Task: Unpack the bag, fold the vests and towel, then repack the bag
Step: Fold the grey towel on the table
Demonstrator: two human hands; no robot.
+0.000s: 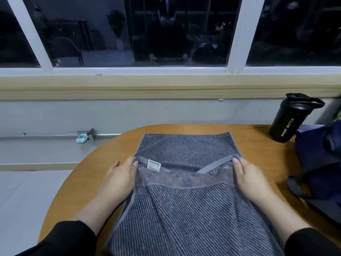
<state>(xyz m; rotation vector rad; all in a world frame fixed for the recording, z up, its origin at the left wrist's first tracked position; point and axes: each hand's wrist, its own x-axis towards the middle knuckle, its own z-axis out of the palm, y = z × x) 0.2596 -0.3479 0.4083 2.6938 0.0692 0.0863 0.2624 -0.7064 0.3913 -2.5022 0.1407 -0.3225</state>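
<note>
A grey striped towel [186, 148] lies lengthwise down the middle of the round wooden table [254, 145]. Its near part is lifted and doubled over the far part, with a white label showing near the left corner. My left hand [121, 176] pinches the left corner of the lifted edge. My right hand [249, 178] pinches the right corner of the same edge. A dark blue bag [319, 163] sits at the table's right side. No vests are in view.
A black sport bottle [289, 119] stands at the table's far right, just behind the bag. A grey wall with a window sill runs behind the table. Pale floor lies to the left of the table.
</note>
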